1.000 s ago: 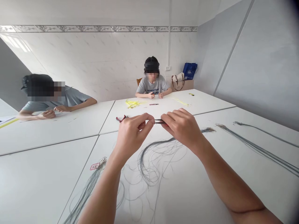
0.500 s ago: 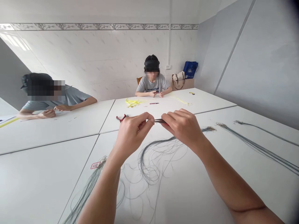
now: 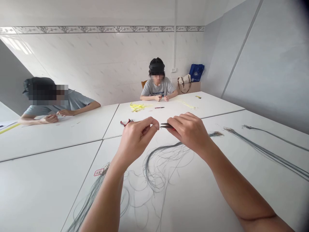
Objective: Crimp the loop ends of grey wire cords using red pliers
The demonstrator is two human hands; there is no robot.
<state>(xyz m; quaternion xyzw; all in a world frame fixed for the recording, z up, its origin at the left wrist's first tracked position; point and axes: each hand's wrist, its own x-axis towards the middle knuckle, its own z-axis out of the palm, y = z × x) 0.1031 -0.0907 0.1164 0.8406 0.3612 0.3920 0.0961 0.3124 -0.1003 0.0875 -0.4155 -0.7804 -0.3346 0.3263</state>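
My left hand point(image 3: 140, 133) is closed in a pinch above the table. From its fingertips pokes a tiny curved, hook-like tip point(image 3: 160, 127); the rest of that piece is hidden, and a thin line seems to hang below. My right hand point(image 3: 189, 132) grips small red-handled scissors point(image 3: 165, 124), their dark blades slightly apart and pointing at the left fingertips. Beneath both hands lies a curved bundle of thin grey-green lines point(image 3: 154, 151), with loose strands fanning out. Beside my left forearm is another bundle point(image 3: 90, 193) with a red-edged label point(image 3: 98, 172).
Two more line bundles point(image 3: 260, 146) point(image 3: 270, 134) lie to the right. Red-handled pliers point(image 3: 125, 122) rest beyond my left hand. Two people sit across the table point(image 3: 60, 180), one near yellow strands point(image 3: 136, 106), a dark red tool point(image 3: 159, 107) and a yellow cutter point(image 3: 198, 97).
The scissor blades have parted slightly and now show a gap. The hook-like tip shows more clearly by my left fingertips. Both hands stay almost in place.
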